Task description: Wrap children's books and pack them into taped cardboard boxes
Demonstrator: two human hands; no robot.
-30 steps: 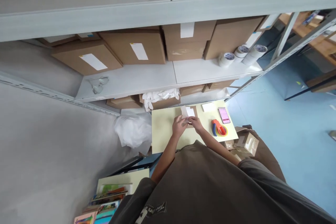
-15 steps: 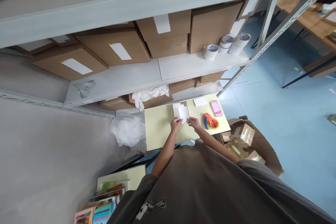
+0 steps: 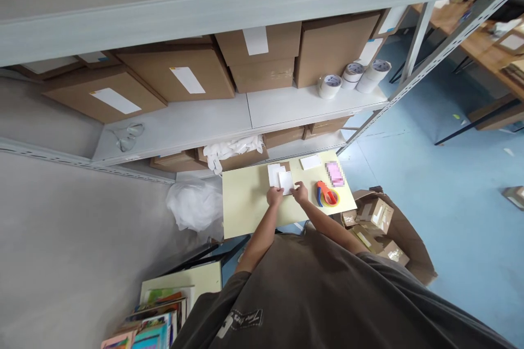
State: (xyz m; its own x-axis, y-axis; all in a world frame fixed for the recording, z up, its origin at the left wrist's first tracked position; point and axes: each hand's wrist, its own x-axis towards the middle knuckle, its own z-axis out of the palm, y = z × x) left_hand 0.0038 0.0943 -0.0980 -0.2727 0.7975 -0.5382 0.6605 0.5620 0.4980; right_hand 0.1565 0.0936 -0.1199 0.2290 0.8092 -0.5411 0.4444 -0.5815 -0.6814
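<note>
Both hands pinch the near edge of a small white card (image 3: 286,181) over the pale yellow table (image 3: 245,202). My left hand (image 3: 274,196) has its lower left corner, fingers closed. My right hand (image 3: 300,192) grips the lower right corner. Behind this card lies another white card or sheet (image 3: 274,174), and a bit of brown cardboard (image 3: 285,166) shows past them; how these are layered I cannot tell. To the right of my right hand lies an orange and blue tape dispenser (image 3: 326,193). A white stack or pad (image 3: 310,162) sits farther back.
A blurred pink item (image 3: 334,174) is at the table's right end. Beside it on the floor stands an open carton (image 3: 415,245) of small boxes. The grey shelf (image 3: 278,103) behind holds cartons and tape rolls (image 3: 329,86). A white plastic bag (image 3: 194,204) lies left.
The white card has tilted slightly and lies flatter between my hands, which stay at its near edge. The whole view has shifted a little with my head.
</note>
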